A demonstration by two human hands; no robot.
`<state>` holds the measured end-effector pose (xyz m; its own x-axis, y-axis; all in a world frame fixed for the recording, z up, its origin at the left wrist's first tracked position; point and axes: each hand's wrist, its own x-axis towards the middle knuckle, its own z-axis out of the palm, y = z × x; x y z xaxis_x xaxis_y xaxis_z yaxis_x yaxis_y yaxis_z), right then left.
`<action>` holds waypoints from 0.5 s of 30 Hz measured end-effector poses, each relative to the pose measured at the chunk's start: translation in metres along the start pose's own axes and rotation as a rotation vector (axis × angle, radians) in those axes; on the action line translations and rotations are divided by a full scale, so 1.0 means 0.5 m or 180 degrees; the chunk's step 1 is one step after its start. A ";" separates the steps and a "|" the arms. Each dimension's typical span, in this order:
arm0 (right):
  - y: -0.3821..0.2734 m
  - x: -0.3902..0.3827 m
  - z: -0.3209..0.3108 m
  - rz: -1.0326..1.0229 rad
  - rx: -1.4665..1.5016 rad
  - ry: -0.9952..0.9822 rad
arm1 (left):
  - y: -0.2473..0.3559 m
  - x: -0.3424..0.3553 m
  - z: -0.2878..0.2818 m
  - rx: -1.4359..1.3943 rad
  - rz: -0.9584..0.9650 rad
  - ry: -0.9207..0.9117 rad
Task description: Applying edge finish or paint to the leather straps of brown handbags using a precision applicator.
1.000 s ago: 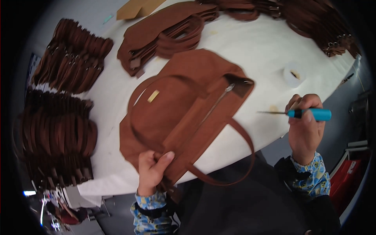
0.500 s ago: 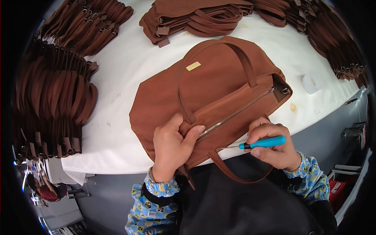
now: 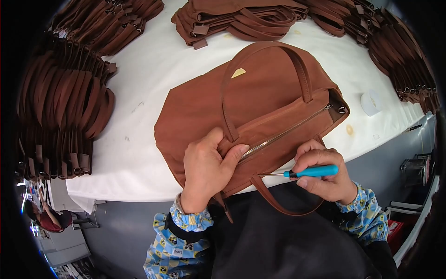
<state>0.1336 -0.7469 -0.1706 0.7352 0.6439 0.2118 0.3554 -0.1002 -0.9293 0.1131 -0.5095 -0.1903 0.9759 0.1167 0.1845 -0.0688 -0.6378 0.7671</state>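
Observation:
A brown bag (image 3: 195,111) with a gold plate (image 3: 238,73), a silver zipper (image 3: 278,137) and two handles lies on the white-covered table (image 3: 130,158). My left hand (image 3: 206,172) grips it beside the zipper's lower end, thumb over the fabric. My right hand (image 3: 320,174) is closed round a blue-handled tool (image 3: 320,170) with a thin metal shaft, whose tip touches the bag where the front handle (image 3: 265,193) joins it. I cannot make out whether the tip is inserted. That handle hangs over the near edge, against my dark apron.
Stacks of brown bags with straps lie at the left (image 3: 65,107), back (image 3: 241,18) and right (image 3: 399,65). A white roll (image 3: 370,103) stands right of the bag. At lower left, a person (image 3: 49,218) is at another table. A red object (image 3: 394,228) is at lower right.
My right hand has moved leftward from beside the bag, bringing the tool to the near handle's base. My left hand now covers more of the bag's edge. The whole view has shifted.

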 end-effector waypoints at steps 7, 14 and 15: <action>-0.001 0.001 0.002 -0.0081 -0.0120 -0.0010 | -0.001 -0.002 0.002 -0.0072 -0.0072 -0.0011; 0.000 -0.003 -0.001 -0.0018 -0.0025 0.0072 | 0.002 -0.001 0.001 -0.0017 0.0008 0.0019; -0.001 -0.003 -0.001 -0.0017 -0.0025 0.0072 | 0.001 -0.001 0.001 -0.0037 0.0012 0.0016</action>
<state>0.1328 -0.7479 -0.1705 0.7461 0.6271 0.2237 0.3640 -0.1028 -0.9257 0.1127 -0.5102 -0.1903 0.9746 0.1180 0.1906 -0.0750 -0.6295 0.7734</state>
